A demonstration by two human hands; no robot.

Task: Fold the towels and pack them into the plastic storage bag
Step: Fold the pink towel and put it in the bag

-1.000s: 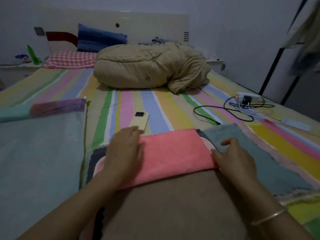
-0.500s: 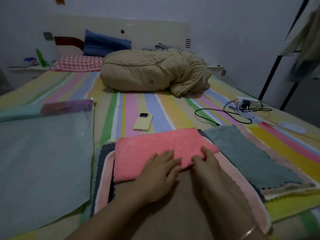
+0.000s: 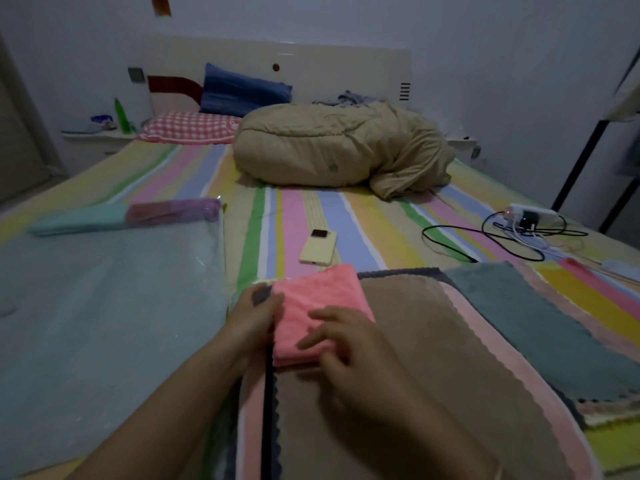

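Fingers point(image 3: 325, 315) of the right hand point(image 3: 349, 351) lie spread and fairly straight, pressing flat on the folded pink towel point(image 3: 318, 296). The left hand point(image 3: 249, 323) curls round that towel's left edge, gripping it. The towel is now a small thick packet, so I judge its folding all but finished (perhaps one last smoothing press). It sits on the near left part of the towel stack, just right of the plastic storage bag point(image 3: 104, 306).

The bag lies flat on the left side of the bed point(image 3: 363, 220), its coloured closing strip point(image 3: 166, 213) at the far end. Whether anything is already packed inside I cannot tell; it looks flat. So packing seems hardly begun, and most of the folding is left.

Counted: one folded towel, the pink one. Unfolded and spread beneath it are a brown towel point(image 3: 408, 358) on top, a pale pink towel point(image 3: 491, 358) showing at its edges, and a dark scalloped towel point(image 3: 398, 271) under those. To the right lies a grey-green towel point(image 3: 526, 327). That makes at least four; paler edges peeping from under the grey-green one hint at more, but they cannot be counted.

One bag, two hands. Also on the bed: one yellow phone point(image 3: 318, 249), one tan duvet point(image 3: 339, 147), one power strip point(image 3: 530, 214) with cables, and two pillows at the far end.
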